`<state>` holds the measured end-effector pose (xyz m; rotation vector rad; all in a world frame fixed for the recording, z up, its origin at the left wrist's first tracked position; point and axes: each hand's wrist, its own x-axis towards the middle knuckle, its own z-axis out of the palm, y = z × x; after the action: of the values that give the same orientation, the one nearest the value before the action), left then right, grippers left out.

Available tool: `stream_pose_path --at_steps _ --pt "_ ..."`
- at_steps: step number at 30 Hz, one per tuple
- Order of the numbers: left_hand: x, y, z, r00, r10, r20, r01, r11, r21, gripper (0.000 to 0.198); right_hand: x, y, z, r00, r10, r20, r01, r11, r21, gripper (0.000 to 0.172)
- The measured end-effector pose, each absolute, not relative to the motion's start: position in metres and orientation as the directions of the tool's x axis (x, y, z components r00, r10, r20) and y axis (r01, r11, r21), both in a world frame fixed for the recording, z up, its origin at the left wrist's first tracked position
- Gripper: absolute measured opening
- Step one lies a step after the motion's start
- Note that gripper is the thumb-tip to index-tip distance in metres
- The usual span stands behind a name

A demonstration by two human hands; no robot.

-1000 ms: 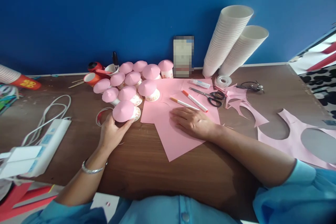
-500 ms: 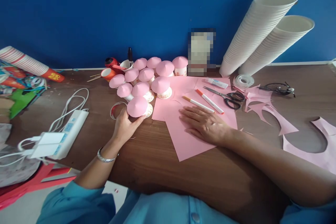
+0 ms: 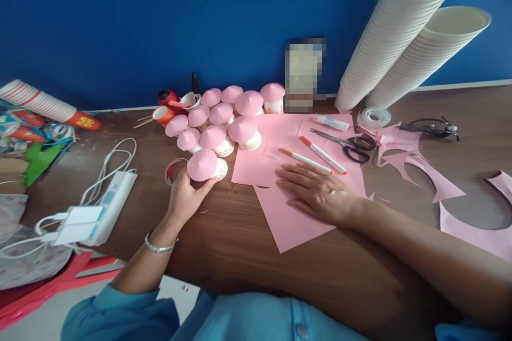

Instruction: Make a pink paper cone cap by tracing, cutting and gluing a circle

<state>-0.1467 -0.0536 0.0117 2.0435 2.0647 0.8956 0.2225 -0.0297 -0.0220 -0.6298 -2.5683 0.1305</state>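
My left hand [image 3: 184,197] grips the nearest paper-cup mushroom [image 3: 205,165], an upturned cup with a pink cone cap, tilted on the brown table [image 3: 224,245]. Behind it stands a cluster of several more pink-capped cups [image 3: 224,114]. My right hand [image 3: 320,192] lies flat, fingers stretched, on a pink paper sheet [image 3: 288,218]. Two orange-capped markers [image 3: 316,155] lie just beyond its fingertips. Black-handled scissors [image 3: 348,145] and a glue tube [image 3: 331,123] rest on the pink paper farther back.
Two leaning stacks of white paper cups [image 3: 400,37] stand at the back right against the blue wall. A tape roll [image 3: 374,117], pink paper offcuts [image 3: 424,170] and glasses [image 3: 430,127] lie to the right. A white power strip with cables [image 3: 100,202] sits at left.
The view has shifted left and tilted, so everything sits further right in frame. Both hands stay where they were, left on the mushroom cup, right flat on the paper.
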Motion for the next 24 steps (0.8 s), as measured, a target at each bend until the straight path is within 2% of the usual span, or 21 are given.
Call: stream_pose_path --at_steps 4,9,12,16,20,22,24 --pt "-0.147 -0.054 0.011 -0.095 0.944 0.317 0.875 -0.072 0.479 0.052 0.223 -0.03 -0.023 -0.766 0.46 0.449 0.411 0.888 -0.209 0.044" --pt "-0.137 -0.05 0.01 -0.001 0.902 0.431 0.905 -0.182 0.384 0.043 0.223 -0.03 -0.024 -0.758 0.478 0.443 0.423 0.878 -0.224 0.046" --pt "-0.132 -0.047 0.011 0.035 0.895 0.445 0.904 -0.218 0.367 0.04 0.222 -0.03 -0.023 -0.757 0.488 0.434 0.427 0.873 -0.237 0.046" --pt "-0.122 -0.046 0.018 0.054 0.892 0.448 0.887 -0.249 0.389 0.038 0.222 -0.029 -0.022 -0.77 0.474 0.428 0.413 0.88 -0.232 0.045" --pt "-0.095 -0.044 0.032 0.098 0.911 0.401 0.817 -0.304 0.491 0.045 0.222 -0.028 -0.021 -0.774 0.457 0.437 0.407 0.889 -0.21 0.044" --pt "-0.074 -0.039 0.038 0.156 0.919 0.362 0.769 -0.343 0.539 0.04 0.222 -0.027 -0.02 -0.769 0.459 0.445 0.409 0.888 -0.209 0.043" --pt "-0.051 -0.031 0.042 0.195 0.914 0.357 0.762 -0.37 0.532 0.039 0.221 -0.027 -0.019 -0.768 0.46 0.446 0.405 0.888 -0.218 0.043"
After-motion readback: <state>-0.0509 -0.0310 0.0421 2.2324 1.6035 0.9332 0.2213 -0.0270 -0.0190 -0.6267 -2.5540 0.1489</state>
